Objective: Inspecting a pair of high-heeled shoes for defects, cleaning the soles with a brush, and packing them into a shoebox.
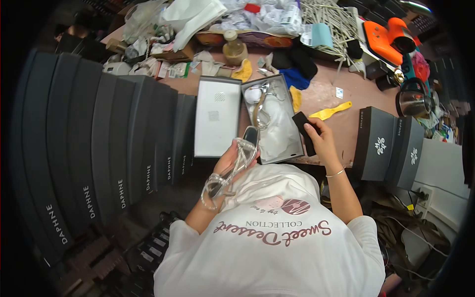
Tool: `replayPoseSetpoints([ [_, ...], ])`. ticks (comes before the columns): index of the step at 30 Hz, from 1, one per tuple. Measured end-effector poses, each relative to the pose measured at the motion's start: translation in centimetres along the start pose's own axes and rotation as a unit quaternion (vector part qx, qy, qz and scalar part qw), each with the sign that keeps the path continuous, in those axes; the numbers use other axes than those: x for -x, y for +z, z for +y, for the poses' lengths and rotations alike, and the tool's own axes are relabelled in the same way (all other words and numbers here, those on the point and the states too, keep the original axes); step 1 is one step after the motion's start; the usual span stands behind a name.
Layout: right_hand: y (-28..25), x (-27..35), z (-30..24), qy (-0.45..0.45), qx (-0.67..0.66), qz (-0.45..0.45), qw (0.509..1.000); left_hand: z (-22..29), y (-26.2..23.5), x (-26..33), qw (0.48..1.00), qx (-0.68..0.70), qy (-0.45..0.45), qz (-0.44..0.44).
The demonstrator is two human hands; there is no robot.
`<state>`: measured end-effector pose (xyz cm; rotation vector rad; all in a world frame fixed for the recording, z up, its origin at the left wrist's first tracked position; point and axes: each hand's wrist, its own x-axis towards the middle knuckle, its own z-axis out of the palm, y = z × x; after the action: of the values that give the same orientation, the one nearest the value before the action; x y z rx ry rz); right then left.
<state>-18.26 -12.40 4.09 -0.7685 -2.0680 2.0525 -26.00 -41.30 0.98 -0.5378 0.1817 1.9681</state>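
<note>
Probably light and stiff, with slippery, delicate straps (245,148): silver sandal (241,158) in grasp of left hand (226,159), near open shoebox (277,161), best held by sole (251,134); black block (301,123) in grip of right hand (323,141).

Pale capitals along lower edges of dark grey boxes (106,143) on left. White lettering, bolder white marks on two dark boxes (371,161) at right. Maroon lettering, rounded emblem on white shirt (272,265). Small white tag (339,92): too tiny to read from here.
</note>
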Motion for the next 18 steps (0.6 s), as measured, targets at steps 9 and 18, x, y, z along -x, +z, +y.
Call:
replayPoseSetpoints([
  [9,9.4,1.1,-8.4,-0.314,0.13,-0.109,0.934,1.1,-0.8,-6.0,0.982,-0.098,0.161,0.008],
  [18,6.0,2.3,-7.9,-0.241,0.102,-0.143,0.954,2.7,1.9,-7.2,0.957,0.248,0.063,-0.134],
])
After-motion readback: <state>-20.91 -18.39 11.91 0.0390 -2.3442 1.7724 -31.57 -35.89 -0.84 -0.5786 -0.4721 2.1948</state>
